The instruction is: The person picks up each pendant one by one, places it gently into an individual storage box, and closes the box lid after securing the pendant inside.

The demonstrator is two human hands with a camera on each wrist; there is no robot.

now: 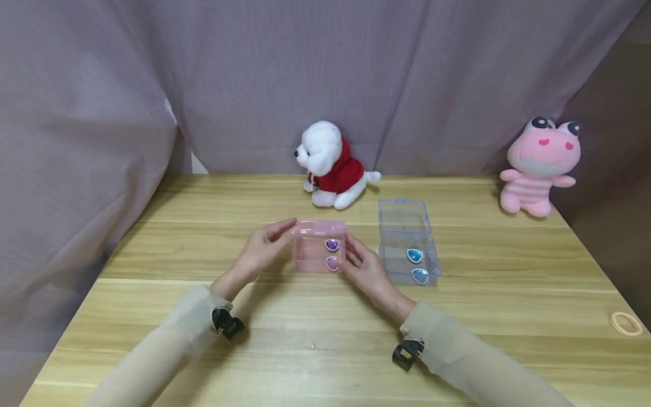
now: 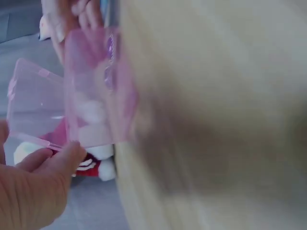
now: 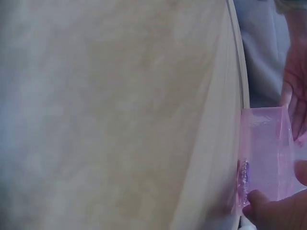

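Observation:
A small clear pink plastic box [image 1: 309,253] is in front of me, its hinged lid [image 2: 36,103] raised. Two purple heart-shaped gems [image 1: 332,245] with beaded white edging lie at the box's right side. My left hand [image 1: 261,249] pinches the lid at its left edge, with the thumb close to the hinge side in the left wrist view. At the other end my right hand [image 1: 370,276] grips the box, thumb on the front near the gems. Just right of that hand stands a clear blue box [image 1: 393,257], lid up, holding two blue gems [image 1: 414,256] of similar shape.
A white plush dog [image 1: 322,150] in a red hoodie sits behind the boxes. At the back right corner is a pink plush frog [image 1: 541,152]. A pale ring [image 1: 626,324] lies near the table's right edge. Grey curtain [image 1: 254,85] hangs behind the wooden table [image 1: 305,373].

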